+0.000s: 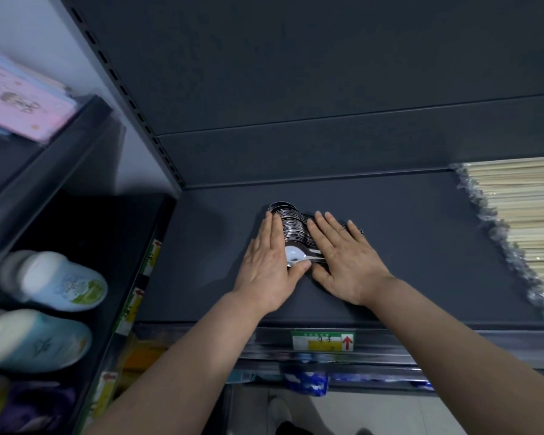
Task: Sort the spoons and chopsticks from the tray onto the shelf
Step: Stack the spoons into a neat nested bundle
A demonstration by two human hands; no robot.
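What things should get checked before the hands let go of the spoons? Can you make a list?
1. Spoons lie in one nested row on the shelf: ok.
2. Left hand is flat against the bowl side of the row: ok.
3. Right hand is flat over the handles: ok.
4. Handles all line up evenly: cannot tell, the right hand covers them.
5. Chopsticks sit apart, at the shelf's right end: ok.
6. Tray is emptied: cannot tell, no tray is in view.
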